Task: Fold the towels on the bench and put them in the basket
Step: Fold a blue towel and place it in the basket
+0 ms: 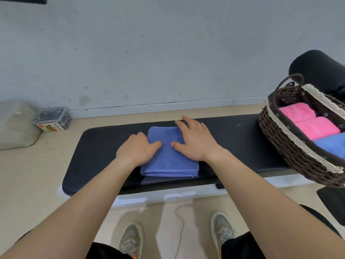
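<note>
The basket (283, 146) runs off the right edge — your left hand (137, 148) and right hand (196, 141) hide some towel (168, 161).

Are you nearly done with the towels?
Nearly. Done: two pink towels and a blue one lie in the basket. In hand: left hand and right hand rest on the folded towel on the bench. Left: putting it in the basket.

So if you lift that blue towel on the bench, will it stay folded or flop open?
Probably floppy: the blue towel is soft cloth in stacked layers, visible at its near edge, so lifted by one corner it may fall open. It looks thin, so likely light. Lying flat on the bench, it shouldn't roll.
</note>
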Demonstrator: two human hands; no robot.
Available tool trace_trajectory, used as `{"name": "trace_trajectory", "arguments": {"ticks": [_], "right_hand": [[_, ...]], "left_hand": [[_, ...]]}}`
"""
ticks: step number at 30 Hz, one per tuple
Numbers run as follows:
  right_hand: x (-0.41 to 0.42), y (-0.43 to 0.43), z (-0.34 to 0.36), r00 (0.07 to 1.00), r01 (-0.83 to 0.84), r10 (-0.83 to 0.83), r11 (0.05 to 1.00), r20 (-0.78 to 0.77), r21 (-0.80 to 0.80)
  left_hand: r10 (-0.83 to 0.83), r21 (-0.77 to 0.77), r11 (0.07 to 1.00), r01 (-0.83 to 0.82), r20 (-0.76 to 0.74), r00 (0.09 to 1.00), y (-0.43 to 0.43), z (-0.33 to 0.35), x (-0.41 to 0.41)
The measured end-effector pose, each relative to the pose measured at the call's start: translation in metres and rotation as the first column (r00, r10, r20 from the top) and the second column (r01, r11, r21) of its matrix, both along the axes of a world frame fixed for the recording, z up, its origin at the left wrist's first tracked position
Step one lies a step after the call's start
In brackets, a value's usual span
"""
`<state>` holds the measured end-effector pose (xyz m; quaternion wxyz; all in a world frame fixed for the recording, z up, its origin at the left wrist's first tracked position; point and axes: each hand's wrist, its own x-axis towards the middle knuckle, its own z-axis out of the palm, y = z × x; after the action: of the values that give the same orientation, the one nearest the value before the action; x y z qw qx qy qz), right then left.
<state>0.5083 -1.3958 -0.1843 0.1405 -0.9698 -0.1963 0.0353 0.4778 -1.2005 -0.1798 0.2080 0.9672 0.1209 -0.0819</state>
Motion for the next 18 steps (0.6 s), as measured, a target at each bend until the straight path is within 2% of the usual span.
{"name": "trace_trajectory", "arguments": {"ticks": [2,5,7,8,10,13,16,18], "right_hand": [[0.008,0.001,0.004,0.997,0.007,-0.005,1.000,-0.075,0.023],[0.016,0.002,0.011,0.994,-0.028,0.037,0.995,-0.099,0.095],[0.018,0.003,0.020,0.987,-0.043,0.074,0.978,-0.145,0.206],[0.018,0.003,0.026,0.971,-0.030,0.098,0.956,-0.219,0.293],[0.017,-0.001,0.037,0.909,0.004,0.188,0.889,-0.373,0.457],[0.014,-0.008,0.047,0.811,-0.003,0.322,0.837,-0.489,0.547],[0.014,-0.007,0.044,0.762,0.030,0.317,0.853,-0.564,0.521],[0.015,-0.005,0.038,0.785,0.063,0.244,0.884,-0.570,0.464]], "left_hand": [[-0.041,-0.119,0.992,0.036,-0.041,0.998,0.001,0.004,0.000],[-0.091,-0.302,0.949,0.087,0.002,0.996,0.001,0.013,-0.003],[-0.156,-0.467,0.871,0.152,0.030,0.987,0.004,0.024,-0.007],[-0.212,-0.520,0.829,0.205,0.047,0.976,0.008,0.029,-0.008],[-0.335,-0.567,0.764,0.308,0.060,0.940,0.019,0.039,-0.009],[-0.420,-0.596,0.718,0.361,0.044,0.907,0.032,0.051,-0.009],[-0.339,-0.590,0.749,0.301,0.049,0.939,0.041,0.051,-0.004],[-0.275,-0.532,0.814,0.235,0.006,0.962,0.045,0.044,0.000]]}}
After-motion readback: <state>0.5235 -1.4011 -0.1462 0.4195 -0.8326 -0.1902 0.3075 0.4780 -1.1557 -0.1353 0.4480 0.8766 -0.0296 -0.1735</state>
